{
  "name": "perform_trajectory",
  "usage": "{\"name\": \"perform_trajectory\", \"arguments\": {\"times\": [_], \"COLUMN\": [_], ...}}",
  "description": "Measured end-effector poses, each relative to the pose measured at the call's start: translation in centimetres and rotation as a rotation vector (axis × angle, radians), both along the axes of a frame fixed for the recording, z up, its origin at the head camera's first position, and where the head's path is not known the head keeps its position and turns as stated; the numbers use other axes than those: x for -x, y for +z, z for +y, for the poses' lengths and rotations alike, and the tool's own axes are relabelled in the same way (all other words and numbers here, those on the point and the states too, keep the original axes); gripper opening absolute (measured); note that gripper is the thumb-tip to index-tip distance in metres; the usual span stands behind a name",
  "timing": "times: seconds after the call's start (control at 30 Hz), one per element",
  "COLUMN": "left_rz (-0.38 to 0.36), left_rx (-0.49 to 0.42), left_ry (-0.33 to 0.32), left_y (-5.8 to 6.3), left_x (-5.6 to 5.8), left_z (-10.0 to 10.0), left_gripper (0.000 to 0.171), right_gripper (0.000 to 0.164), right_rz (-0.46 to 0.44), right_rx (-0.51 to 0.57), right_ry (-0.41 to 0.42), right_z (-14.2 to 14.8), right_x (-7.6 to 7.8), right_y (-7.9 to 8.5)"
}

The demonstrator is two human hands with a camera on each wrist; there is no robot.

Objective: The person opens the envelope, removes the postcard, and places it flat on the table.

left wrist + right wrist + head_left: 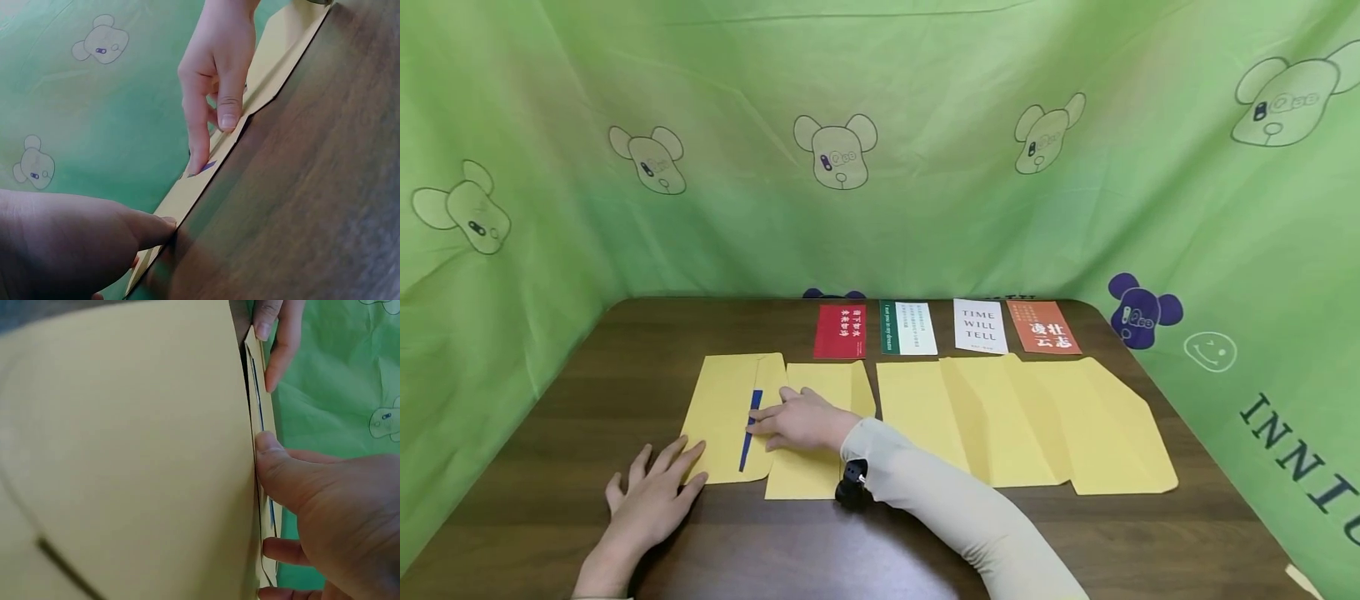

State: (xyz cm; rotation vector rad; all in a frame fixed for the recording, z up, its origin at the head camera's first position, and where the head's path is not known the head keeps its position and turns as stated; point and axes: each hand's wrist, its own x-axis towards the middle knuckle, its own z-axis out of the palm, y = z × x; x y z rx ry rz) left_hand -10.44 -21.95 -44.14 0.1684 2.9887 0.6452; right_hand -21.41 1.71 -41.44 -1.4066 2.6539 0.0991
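Note:
A yellow envelope [718, 400] lies leftmost on the table in the head view, its flap folded over. Along the flap's edge runs a blue strip [744, 454], partly covered by fingers. My left hand [651, 500] rests with spread fingers on the envelope's near left corner. The fingertips of my right hand [805, 419] press on the flap and blue strip. In the left wrist view, the right hand [219, 62] points down onto the strip. The right wrist view shows the right thumb [269, 444] against the flap. Below the right forearm lies a second envelope [820, 379].
More yellow envelopes [1120, 433] overlap in a row to the right, flaps unfolded. Behind them lie a red card [829, 337], a green-and-white card [916, 329], a white card [980, 321] and an orange card [1037, 321]. A green curtain [925, 225] surrounds the table.

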Motion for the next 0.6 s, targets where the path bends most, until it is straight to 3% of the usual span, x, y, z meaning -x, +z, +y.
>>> {"name": "perform_trajectory", "arguments": {"times": [0.6], "left_rz": [-0.040], "left_rx": [0.023], "left_ry": [0.010], "left_y": [0.23], "left_x": [0.08], "left_z": [0.19], "left_gripper": [0.056], "right_gripper": [0.034], "right_rz": [0.100], "right_rx": [0.054], "right_ry": [0.005], "right_z": [0.26], "right_x": [-0.52], "right_y": [-0.13]}}
